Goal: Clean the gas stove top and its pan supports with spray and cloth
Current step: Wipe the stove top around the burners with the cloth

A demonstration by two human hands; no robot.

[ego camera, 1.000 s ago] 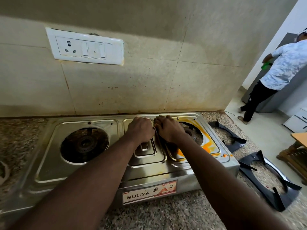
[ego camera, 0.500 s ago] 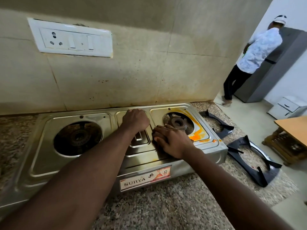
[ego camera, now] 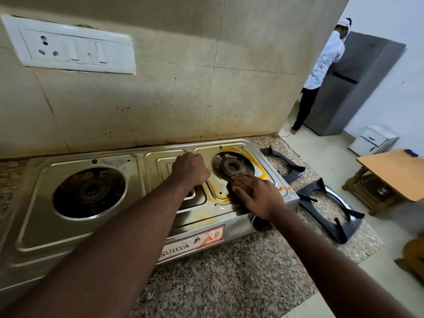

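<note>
Head view: the left hand rests as a closed fist on the gas stove centre panel, while the right hand presses flat, fingers spread, a dark cloth beside the right burner. Two black pan supports lie on the worktop by its right edge, off the stove.

This is a home kitchen. Under the person's hands sits a two-burner steel gas stove on a speckled granite counter; a stained tiled wall with a white switchboard rises beyond them. To the right of the hands, the floor leads past a wooden table to a grey refrigerator.
</note>
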